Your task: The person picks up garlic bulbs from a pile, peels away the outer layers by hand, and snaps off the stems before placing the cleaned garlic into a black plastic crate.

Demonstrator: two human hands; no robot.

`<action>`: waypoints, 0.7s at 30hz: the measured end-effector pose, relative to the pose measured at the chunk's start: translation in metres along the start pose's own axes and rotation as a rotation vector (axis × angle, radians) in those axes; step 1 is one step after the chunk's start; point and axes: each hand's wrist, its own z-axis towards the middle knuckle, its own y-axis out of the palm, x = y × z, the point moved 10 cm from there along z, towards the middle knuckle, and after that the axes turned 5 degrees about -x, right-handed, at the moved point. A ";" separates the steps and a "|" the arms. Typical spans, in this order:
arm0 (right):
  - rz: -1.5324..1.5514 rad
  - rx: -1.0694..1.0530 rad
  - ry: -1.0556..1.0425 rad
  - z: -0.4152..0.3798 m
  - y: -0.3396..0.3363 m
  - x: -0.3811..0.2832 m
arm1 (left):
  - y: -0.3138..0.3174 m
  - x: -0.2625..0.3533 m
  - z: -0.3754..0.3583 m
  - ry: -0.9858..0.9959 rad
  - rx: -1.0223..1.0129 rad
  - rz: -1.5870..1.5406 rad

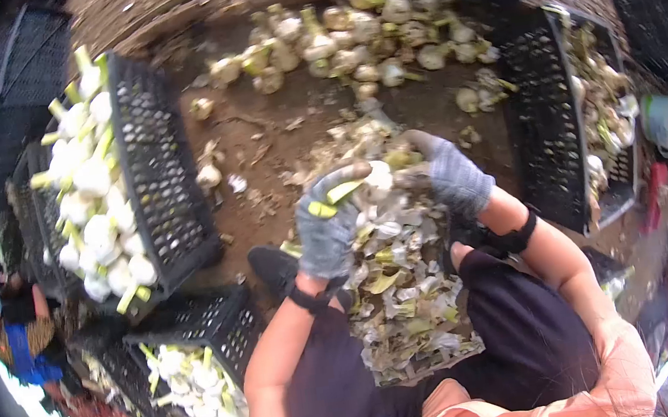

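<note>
My left hand [326, 228], in a grey work glove, is closed around a garlic bulb [380, 174]. The bulb's white head faces right, and its cut green stem [334, 198] lies across the glove's fingers. Close to the bulb's right side is my right hand [456, 172], also gloved, with its fingers curled in on brownish garlic skin [405, 158]; this spot is blurred. Below both hands, a heap of loose garlic skins [402, 283] lies between my knees.
Unpeeled garlic bulbs [363, 34] are piled on the ground ahead. Cleaned bulbs fill a black crate [157, 163] at left and another crate [228, 330] nearer me. On the right stands a crate [542, 120] holding garlic and skins. A person [23, 322] sits far left.
</note>
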 end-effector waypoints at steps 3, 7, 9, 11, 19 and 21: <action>-0.099 -0.025 -0.145 0.012 0.030 0.041 | -0.003 -0.025 -0.007 -0.260 -0.006 -0.296; -0.715 -0.116 0.012 0.002 0.049 0.073 | -0.036 0.006 -0.014 -0.137 -0.019 -0.269; -0.602 -0.127 -0.064 -0.003 0.045 0.077 | -0.073 0.037 -0.046 -0.172 0.184 -0.290; -0.666 -0.113 -0.072 -0.005 0.039 0.060 | -0.109 0.084 -0.077 -0.061 0.358 -0.167; -0.755 -0.029 -0.227 -0.007 0.036 0.061 | -0.248 0.189 -0.333 -0.118 1.258 0.812; -0.665 -0.086 -0.134 -0.002 0.039 0.075 | -0.287 0.154 -0.396 -0.159 1.407 0.301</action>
